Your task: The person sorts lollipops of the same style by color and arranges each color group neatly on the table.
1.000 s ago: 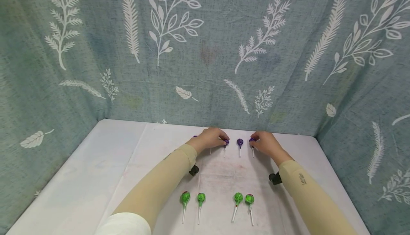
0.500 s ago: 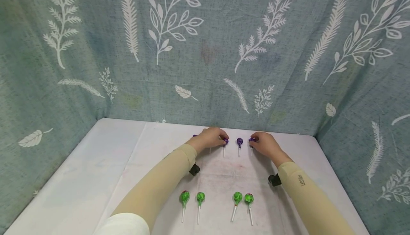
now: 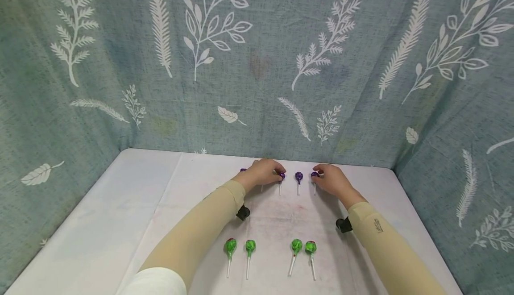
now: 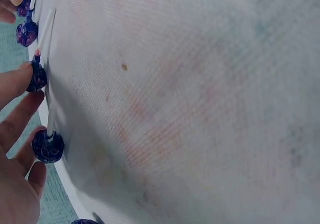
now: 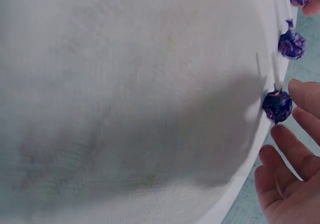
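At the back of the white table, my left hand pinches the wrapped head of a purple lollipop between thumb and index finger. Its stick points toward me. Under the same hand's other fingers lies another purple lollipop, hidden in the head view except for its stick. My right hand is at the right end of the row, thumb and index finger spread on either side of a purple lollipop head. Between the two hands lies one more purple lollipop.
Nearer me lie several green lollipops: a left pair and a right pair, sticks toward me. Part of a purple lollipop head shows behind my left wrist. A leaf-patterned curtain rises behind the table.
The right thumb and index finger have spread slightly, showing more of the lollipop head. The left hand stays at its lollipop. The whole head view has shifted slightly.
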Demonstrator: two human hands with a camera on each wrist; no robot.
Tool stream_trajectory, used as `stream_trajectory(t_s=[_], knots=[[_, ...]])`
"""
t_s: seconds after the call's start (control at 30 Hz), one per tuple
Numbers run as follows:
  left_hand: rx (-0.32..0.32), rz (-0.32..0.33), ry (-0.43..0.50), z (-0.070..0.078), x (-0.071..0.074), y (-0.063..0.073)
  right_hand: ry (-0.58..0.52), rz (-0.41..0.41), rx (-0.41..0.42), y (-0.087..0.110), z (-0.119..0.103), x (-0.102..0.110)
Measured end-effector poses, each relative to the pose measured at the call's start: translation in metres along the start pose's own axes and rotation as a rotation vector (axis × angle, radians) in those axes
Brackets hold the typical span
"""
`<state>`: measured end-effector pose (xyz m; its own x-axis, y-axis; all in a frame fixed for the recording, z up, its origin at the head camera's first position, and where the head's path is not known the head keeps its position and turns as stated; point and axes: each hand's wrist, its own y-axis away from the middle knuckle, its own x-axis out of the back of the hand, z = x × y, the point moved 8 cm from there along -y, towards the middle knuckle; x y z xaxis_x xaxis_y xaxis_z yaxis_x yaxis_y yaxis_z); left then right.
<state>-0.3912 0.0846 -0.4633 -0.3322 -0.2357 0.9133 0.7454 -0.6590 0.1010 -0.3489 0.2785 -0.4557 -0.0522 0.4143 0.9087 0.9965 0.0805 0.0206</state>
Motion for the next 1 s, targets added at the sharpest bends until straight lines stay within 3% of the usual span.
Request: stream_trajectory(t_s=[0.23, 0.47, 0.7, 1.0], knots=[[0.007, 0.019, 0.021, 0.000, 0.009, 0.009, 0.024, 0.006, 0.041, 0.009, -0.010, 0.005], [-0.043, 0.036, 0.047, 0.006, 0.020, 0.025, 0.004, 0.016, 0.111, 0.025, -0.027, 0.011], [-0.057, 0.066, 0.097, 0.009, 0.033, 0.054, -0.038, 0.013, 0.187, 0.048, -0.061, 0.012], [-0.062, 0.108, 0.181, -0.006, 0.047, 0.092, -0.065, 0.005, 0.266, 0.066, -0.099, 0.002]])
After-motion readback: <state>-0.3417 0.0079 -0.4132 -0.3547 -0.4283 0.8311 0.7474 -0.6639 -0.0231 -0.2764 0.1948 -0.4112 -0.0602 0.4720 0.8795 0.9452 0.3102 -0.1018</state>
